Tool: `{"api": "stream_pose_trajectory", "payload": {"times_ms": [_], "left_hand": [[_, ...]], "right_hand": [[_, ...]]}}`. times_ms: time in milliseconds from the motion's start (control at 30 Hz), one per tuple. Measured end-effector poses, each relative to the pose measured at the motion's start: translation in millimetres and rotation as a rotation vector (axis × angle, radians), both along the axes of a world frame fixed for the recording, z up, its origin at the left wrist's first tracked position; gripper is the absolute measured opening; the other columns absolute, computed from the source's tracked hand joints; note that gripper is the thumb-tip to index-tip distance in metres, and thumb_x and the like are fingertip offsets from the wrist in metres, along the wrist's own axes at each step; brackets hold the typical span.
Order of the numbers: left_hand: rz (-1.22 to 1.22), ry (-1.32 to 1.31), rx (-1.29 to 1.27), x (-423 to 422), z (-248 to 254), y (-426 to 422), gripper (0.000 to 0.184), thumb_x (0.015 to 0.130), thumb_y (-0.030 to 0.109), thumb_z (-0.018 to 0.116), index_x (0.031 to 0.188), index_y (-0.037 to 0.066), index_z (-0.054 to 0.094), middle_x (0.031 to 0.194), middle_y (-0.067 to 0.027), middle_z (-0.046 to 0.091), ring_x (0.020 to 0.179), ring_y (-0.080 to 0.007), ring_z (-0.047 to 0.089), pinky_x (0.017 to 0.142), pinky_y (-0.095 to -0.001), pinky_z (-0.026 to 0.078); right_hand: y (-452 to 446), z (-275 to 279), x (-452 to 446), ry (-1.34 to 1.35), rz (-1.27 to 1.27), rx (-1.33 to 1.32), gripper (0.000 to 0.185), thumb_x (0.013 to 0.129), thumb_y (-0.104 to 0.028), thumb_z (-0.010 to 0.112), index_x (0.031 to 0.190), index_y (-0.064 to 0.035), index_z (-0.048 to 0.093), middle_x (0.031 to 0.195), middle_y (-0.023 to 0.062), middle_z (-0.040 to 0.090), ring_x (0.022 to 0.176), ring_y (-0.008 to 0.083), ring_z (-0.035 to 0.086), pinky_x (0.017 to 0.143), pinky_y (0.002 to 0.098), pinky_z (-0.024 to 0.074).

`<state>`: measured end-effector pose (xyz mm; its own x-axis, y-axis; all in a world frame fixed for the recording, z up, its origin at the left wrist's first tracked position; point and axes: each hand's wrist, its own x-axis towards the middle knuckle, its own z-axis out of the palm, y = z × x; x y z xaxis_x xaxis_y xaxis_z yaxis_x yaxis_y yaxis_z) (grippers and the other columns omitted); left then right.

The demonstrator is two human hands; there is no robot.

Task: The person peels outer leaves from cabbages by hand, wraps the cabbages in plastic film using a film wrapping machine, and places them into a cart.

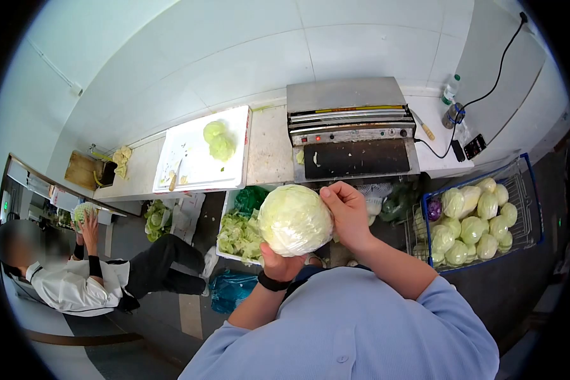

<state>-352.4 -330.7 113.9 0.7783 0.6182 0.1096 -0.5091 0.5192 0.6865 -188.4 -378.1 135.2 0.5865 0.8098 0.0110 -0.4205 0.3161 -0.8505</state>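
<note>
Cabbage (296, 220): betw. both hands, in front of torso; roundish, no clear long axis.
L hand (281, 261): cupped under lower L side, bearing it.
R hand (350, 212): thumb + fingers pinched at upper R edge; both hands touching, neither nearer.
Sheen: prob. clear film, hard to tell w/ glare.
Machine (354, 158): just beyond cabbage, slightly R, on counter; nothing seen standing betw.
Leaves (239, 234): in crate, L of cabbage.
Cart (534, 197): R side, loaded w/ veg.
Co-worker (85, 288): far L, well apart.
</note>
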Motion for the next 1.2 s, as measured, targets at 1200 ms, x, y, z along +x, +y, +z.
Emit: {"api": "stream_pose_trajectory", "payload": {"times_ms": [1200], "left_hand": [[-0.05,-0.044,-0.317,72,15,5,0.099,0.083,0.09,0.028,0.155,0.023,0.031,0.15,-0.0067,0.045,0.129,-0.0296,0.051,0.1,-0.0462,0.049]], "right_hand": [[-21,-63,57,0.861,0.635,0.443,0.044,0.108,-0.041,0.039,0.107,-0.0034,0.062,0.1,0.0133,0.072,0.092,0.025,0.072,0.081,0.0399,0.0596]]}}
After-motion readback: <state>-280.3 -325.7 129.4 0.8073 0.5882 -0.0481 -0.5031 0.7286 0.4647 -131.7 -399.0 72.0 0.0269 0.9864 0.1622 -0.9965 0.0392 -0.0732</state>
